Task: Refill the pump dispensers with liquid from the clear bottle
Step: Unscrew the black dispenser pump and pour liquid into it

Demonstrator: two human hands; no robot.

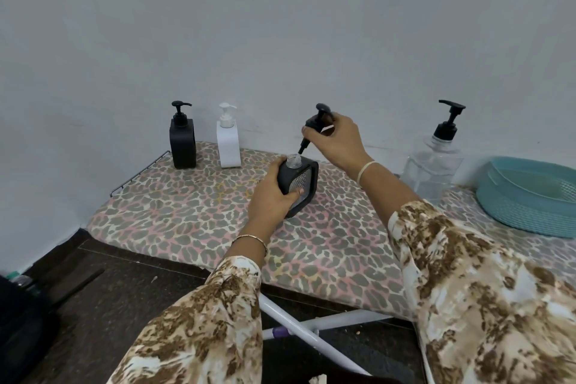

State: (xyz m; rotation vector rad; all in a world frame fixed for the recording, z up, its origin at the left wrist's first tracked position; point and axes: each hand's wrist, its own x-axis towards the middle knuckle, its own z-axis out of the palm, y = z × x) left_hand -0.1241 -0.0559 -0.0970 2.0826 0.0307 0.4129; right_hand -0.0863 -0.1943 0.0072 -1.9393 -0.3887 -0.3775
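The open black dispenser (304,184) stands tilted on the leopard-print board cover (187,212) near the middle of the view, its clear threaded neck (293,161) bare. Its left side is hidden under the left hand (271,196), and how much liquid is inside cannot be told. The left hand grips the body, thumb up by the neck and fingers curled round to the ribbed front, where one fingertip (298,192) shows.

Just above the neck, not touching it, hangs the removed black pump head (313,126), blurred and partly covered by the right hand (338,142). That hand pinches the pump collar between thumb and curled fingers; any dip tube below the stem is too faint to make out.

To the right stands the clear bottle (431,168) with a black pump, its liquid level hard to read. At the back left, against the wall, a black dispenser (183,143) and a white dispenser (229,146) stand upright, side by side. A teal basket (530,196) is cut off by the right edge.
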